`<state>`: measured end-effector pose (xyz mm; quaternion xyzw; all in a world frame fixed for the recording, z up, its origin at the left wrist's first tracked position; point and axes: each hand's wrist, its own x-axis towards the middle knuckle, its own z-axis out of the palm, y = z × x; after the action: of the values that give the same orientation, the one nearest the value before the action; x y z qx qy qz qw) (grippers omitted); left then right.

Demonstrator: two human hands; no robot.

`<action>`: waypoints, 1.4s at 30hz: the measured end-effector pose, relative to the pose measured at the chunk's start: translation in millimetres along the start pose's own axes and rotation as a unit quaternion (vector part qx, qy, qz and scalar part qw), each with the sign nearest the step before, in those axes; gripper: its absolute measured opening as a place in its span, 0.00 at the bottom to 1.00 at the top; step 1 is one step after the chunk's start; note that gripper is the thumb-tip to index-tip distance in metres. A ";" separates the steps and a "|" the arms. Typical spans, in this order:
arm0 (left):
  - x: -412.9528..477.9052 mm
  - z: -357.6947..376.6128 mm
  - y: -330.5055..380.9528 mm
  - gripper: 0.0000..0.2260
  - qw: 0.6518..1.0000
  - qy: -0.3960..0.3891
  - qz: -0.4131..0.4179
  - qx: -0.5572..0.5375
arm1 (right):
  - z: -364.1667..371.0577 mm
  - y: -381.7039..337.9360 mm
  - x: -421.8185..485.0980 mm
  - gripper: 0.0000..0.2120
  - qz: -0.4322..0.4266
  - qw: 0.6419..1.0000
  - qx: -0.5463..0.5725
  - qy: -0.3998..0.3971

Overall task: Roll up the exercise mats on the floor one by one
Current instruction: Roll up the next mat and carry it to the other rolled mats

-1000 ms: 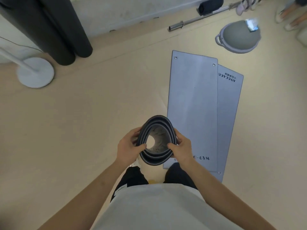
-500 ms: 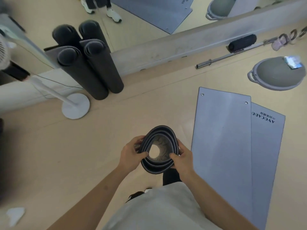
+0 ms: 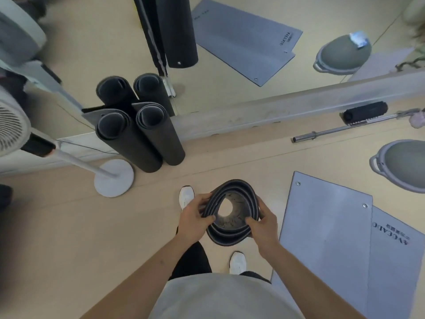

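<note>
Hands grip from either side: the left hand [image 3: 195, 217] and the right hand [image 3: 264, 224], kept apart by the roll's width, each pinch the coiled top rim of a loosely rolled dark grey foam exercise mat [image 3: 227, 238]. The mat is held upright in the air in front of the person's pale shirt. Its layers gape and the coil is squashed to an egg shape. Pale floor shows through its hollow core.

Under the roll stand two white shoes, one [image 3: 186, 196] just left of it and one [image 3: 238, 262] nearer the person.

Right of the roll two flat grey foam mats lie overlapped. The upper mat [image 3: 322, 238] has metal eyelets at its far corners, and its long edge runs near the roll. The lower mat [image 3: 391, 261] sticks out further right and bears dark lettering.

Left of the roll, bare beige floor [image 3: 69, 226] runs wide to the round white base of a standing fan [image 3: 113, 178].

Beyond the roll to the left, two black rolled mats [image 3: 138, 143] stand on end, touching each other, against the grey ledge [image 3: 276, 111] under a wall mirror [image 3: 230, 54]. Beyond it to the right sit a grey dome balance trainer [image 3: 402, 166] in its lipped base, a steel bar [image 3: 340, 132] and a black foam roller [image 3: 365, 111] along the ledge.
</note>
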<state>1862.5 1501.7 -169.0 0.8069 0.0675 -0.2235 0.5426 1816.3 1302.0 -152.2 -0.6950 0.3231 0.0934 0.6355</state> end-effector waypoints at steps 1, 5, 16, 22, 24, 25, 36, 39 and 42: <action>22.1 -7.5 1.8 0.27 1.000 -0.006 0.000 -0.006 | 8.6 -10.5 18.8 0.44 0.003 1.000 -0.004 0.001; 118.1 -45.1 3.7 0.26 0.999 -0.033 0.006 -0.010 | 53.9 -51.4 90.4 0.43 0.020 1.000 0.003 0.017; 358.2 -131.3 38.2 0.28 0.995 -0.086 0.020 0.035 | 168.5 -137.3 277.0 0.41 0.072 0.995 0.026 0.071; 462.4 -148.9 29.2 0.30 0.996 -0.061 -0.006 0.064 | 210.5 -133.3 380.4 0.41 0.068 0.995 0.019 0.063; 489.0 -154.3 24.6 0.29 0.997 -0.056 -0.009 0.053 | 224.3 -128.9 410.2 0.40 0.064 0.996 0.012 0.067; 501.3 -156.9 23.2 0.29 0.997 -0.055 -0.010 0.050 | 232.1 -126.9 423.9 0.39 0.064 0.995 0.015 0.070; 594.5 -201.6 -9.9 0.30 0.974 -0.095 0.057 0.199 | 321.4 -101.4 498.5 0.26 0.166 0.970 0.162 0.072; 596.9 -213.2 -34.3 0.33 0.961 -0.061 0.028 0.267 | 322.2 -95.7 510.6 0.20 0.167 0.982 0.093 0.007; 592.4 -216.4 -47.9 0.32 0.939 -0.032 0.065 0.337 | 316.8 -96.6 530.8 0.15 0.083 0.996 -0.038 0.016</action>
<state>2435.7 1637.9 -399.2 0.9374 -0.0815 -0.2236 0.2542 2370.8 1424.0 -414.8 -0.6907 0.3864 0.1466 0.5934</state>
